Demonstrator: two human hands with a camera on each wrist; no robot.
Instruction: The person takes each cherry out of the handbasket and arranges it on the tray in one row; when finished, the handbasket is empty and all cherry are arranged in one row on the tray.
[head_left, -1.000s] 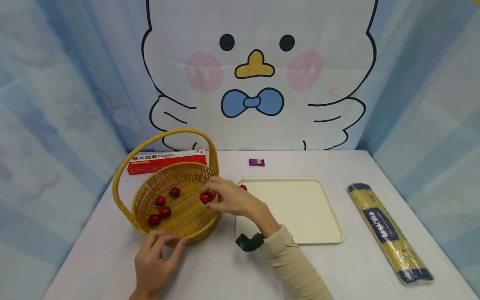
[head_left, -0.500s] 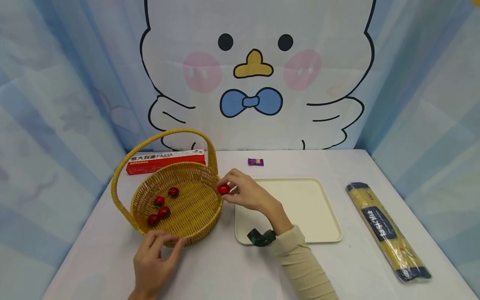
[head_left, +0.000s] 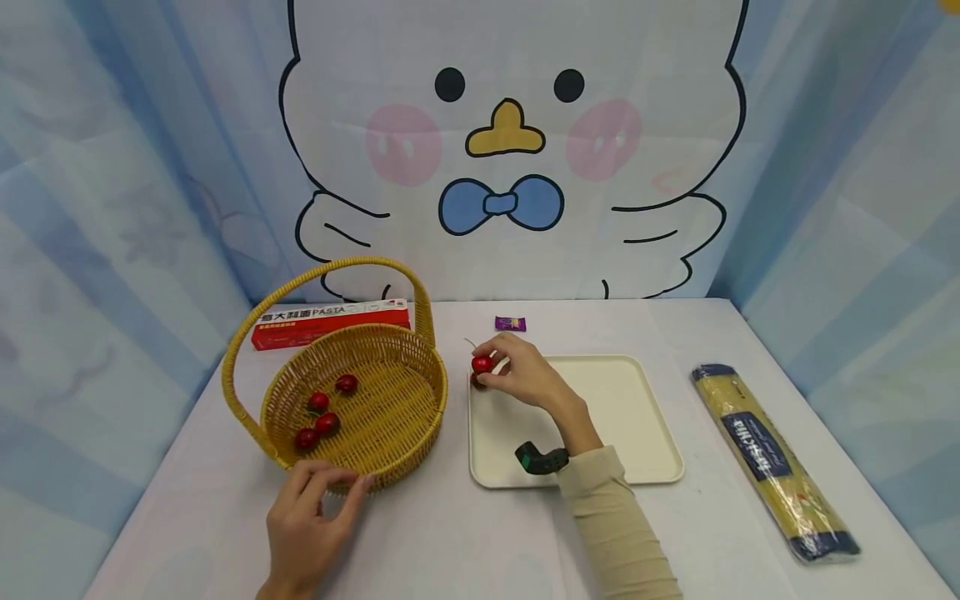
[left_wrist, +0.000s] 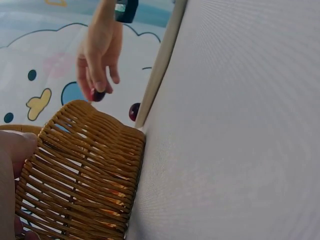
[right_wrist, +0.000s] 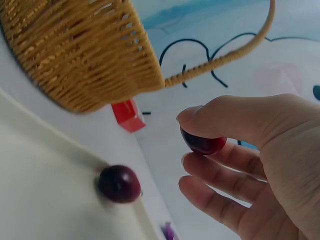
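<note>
Moving away from the basket (head_left: 392, 398), my right hand (head_left: 525, 372) is now carrying a cherry (head_left: 482, 364) at the far left corner of the tray (head_left: 618, 417).

My thumb and forefinger are pinching it, parted only by its width, while the other fingers are curving loosely around nothing. It is probably weighing little, firm yet easily bruised, and its glossy skin may be slipping, so I'm favouring its round sides over the thin stem. Near it, a second cherry (right_wrist: 119, 184) is sitting at the tray's rim. Farther left, my left hand (head_left: 309, 525) is holding the basket's near rim, with four more cherries (head_left: 327, 424) lying inside.
</note>
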